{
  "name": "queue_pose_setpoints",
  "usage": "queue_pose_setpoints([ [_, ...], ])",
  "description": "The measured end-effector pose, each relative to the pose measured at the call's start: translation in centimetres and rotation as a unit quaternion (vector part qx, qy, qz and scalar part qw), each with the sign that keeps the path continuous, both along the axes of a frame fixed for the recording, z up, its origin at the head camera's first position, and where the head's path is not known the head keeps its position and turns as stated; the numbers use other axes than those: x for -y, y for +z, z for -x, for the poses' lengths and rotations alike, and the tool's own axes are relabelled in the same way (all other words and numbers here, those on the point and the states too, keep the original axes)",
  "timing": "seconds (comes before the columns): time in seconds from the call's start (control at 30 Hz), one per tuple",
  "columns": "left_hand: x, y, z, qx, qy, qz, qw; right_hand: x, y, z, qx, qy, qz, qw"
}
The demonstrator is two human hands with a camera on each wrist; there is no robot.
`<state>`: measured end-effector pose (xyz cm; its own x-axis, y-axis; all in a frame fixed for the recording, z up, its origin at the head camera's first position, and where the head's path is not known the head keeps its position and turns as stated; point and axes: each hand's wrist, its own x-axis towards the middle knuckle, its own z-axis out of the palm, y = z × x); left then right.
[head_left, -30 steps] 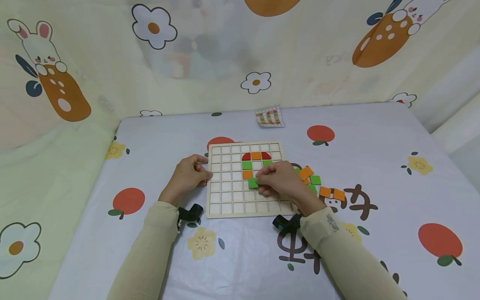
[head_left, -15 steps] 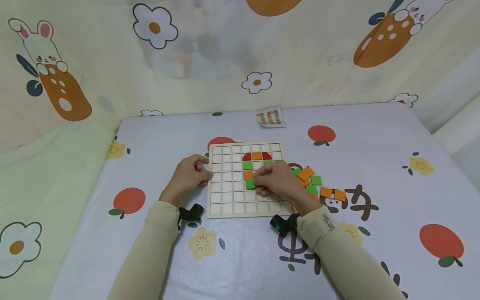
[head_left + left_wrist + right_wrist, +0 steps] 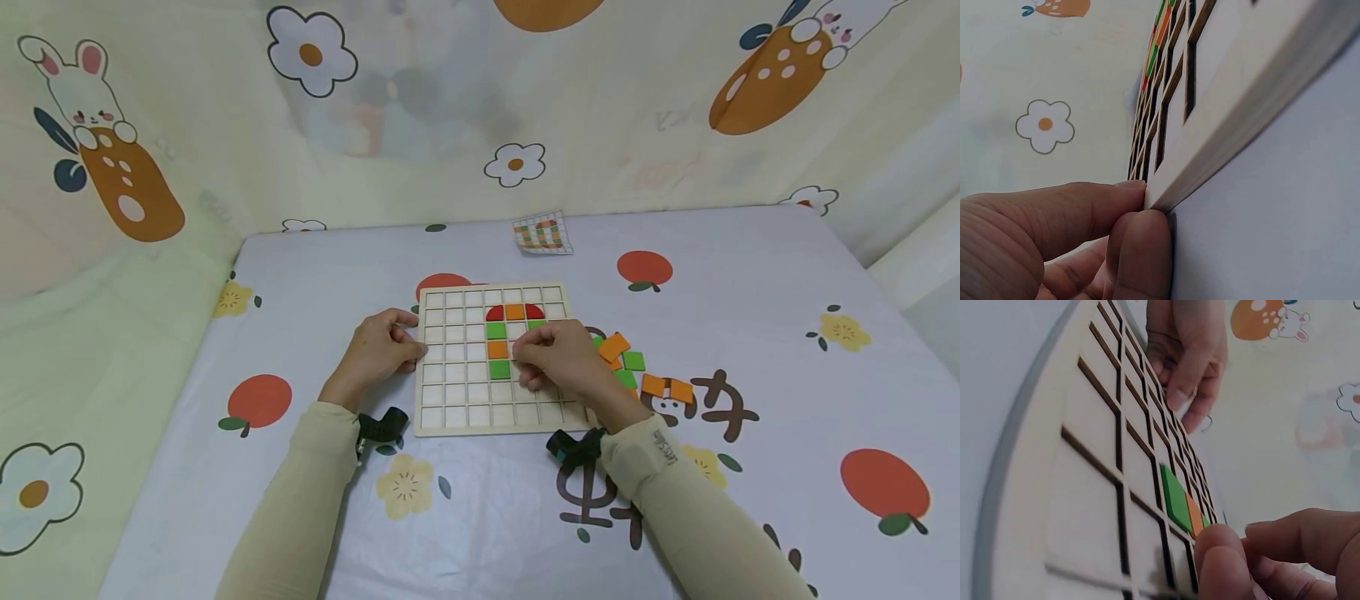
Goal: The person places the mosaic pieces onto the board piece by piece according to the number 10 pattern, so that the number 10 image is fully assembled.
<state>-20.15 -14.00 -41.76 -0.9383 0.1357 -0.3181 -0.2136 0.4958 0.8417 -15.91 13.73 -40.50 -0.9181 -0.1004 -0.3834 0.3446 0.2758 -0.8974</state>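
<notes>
Grid board (image 3: 455,395): pale wood, thin raised ribs, square recessed cells, flat on the desk (image 3: 487,517). Set in the board's cells: two red rounded pieces (image 3: 496,314) with an orange square (image 3: 514,312) between them; under the left red one, a column of green, orange, green. Lowest green tile (image 3: 499,369) is bright, sits square in its cell. Left hand (image 3: 377,350) pinches the board's left edge. Right hand (image 3: 557,358) over the board's right half, released, fingers loosely bent just beside lowest green tile. Loose tiles (image 3: 633,361), orange and green, some overlapping, right of board. Patterned card (image 3: 543,234) beyond board's far edge.
</notes>
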Motion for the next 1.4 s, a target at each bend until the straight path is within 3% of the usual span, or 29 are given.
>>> queue_pose_setpoints([
  [0.13,0.0,0.0,0.1,0.0,0.001,0.0,1.0,-0.9,-0.1,-0.1,-0.012,-0.024,-0.01,1.0],
  [0.47,0.0,-0.3,0.2,-0.001,0.002,-0.003,1.0,-2.1,0.1,-0.5,0.002,-0.036,-0.01,0.999],
  [0.67,0.1,-0.2,0.1,-0.016,-0.014,-0.002,0.9998,-5.0,0.6,-0.8,-0.009,-0.062,-0.015,0.998],
  [0.83,0.2,-0.3,0.1,-0.017,-0.017,-0.004,0.9997,-8.2,1.4,-0.8,-0.016,-0.082,-0.072,0.994],
  [1.0,0.2,-0.3,0.1,-0.013,-0.015,-0.004,0.9998,-10.5,1.8,-0.4,-0.015,-0.076,-0.149,0.986],
  [1.23,0.1,0.0,-0.1,-0.01,-0.014,-0.003,0.9998,-10.9,1.5,-0.3,0.018,-0.038,-0.221,0.974],
  [1.4,0.1,0.0,-0.1,-0.01,-0.014,-0.001,0.9998,-10.5,1.3,-0.5,0.009,-0.019,-0.254,0.967],
])
